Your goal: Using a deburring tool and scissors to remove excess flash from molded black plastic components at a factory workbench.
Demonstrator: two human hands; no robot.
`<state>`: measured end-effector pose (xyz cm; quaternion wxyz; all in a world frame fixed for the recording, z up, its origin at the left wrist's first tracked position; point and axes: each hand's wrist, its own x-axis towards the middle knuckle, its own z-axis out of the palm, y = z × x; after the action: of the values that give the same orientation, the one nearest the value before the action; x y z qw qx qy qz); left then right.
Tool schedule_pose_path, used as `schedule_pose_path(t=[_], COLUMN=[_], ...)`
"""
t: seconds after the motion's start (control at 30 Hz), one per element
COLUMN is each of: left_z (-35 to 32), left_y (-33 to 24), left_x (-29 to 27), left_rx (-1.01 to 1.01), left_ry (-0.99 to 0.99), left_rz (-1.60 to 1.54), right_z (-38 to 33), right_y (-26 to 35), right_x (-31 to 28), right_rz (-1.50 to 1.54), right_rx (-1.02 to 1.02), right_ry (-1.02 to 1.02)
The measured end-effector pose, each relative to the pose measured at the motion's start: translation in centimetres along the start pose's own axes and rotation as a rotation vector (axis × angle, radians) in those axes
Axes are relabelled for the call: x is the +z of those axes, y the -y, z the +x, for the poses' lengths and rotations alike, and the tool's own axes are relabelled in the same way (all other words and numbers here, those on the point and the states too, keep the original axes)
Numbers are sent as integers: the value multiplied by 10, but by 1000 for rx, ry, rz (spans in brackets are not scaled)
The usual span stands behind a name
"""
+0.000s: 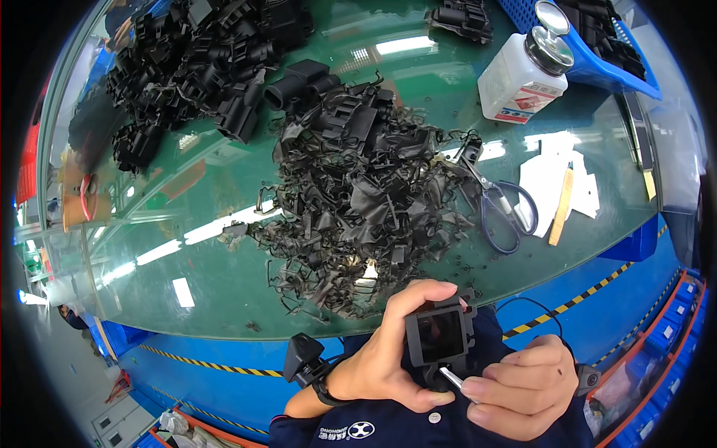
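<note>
Close to my body, below the table's front edge, my left hand (381, 351) grips a black plastic housing (411, 334) between thumb and fingers. Its square opening faces up, and small lugs stick out along its right side. My right hand (523, 384), fingers curled, pinches a slim silver metal tool (452, 378). The tool's tip meets the lower part of the housing; its exact kind is hidden by my fingers. Beyond both hands lies a heap of black plastic scraps (366, 201) with thin curled strips.
Similar black parts (202, 67) are piled at the back left of the green glass-topped table (202, 287). Dark-handled scissors (497, 205), white paper (541, 183) and a tan strip (562, 207) lie right. Behind them stand a white pump bottle (515, 82) and blue basket (605, 63).
</note>
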<state>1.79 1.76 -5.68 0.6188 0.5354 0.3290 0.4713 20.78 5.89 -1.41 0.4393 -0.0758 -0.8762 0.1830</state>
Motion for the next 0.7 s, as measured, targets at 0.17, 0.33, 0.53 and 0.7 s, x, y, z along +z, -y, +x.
schedule_pose_path(t=[0.17, 0.33, 0.53, 0.7], left_z=[0, -1, 0, -1], left_y=[1, 3, 1, 1], left_x=[0, 2, 1, 0], left_rx=[31, 49, 58, -17], left_ry=[-8, -28, 3, -32], left_rz=[14, 91, 58, -31], right_z=[5, 19, -3, -10], right_y=[0, -4, 4, 4], right_x=[-4, -9, 4, -6], right_rz=[-79, -135, -28, 179], right_rx=[-48, -143, 22, 214], right_ry=[109, 126, -16, -176])
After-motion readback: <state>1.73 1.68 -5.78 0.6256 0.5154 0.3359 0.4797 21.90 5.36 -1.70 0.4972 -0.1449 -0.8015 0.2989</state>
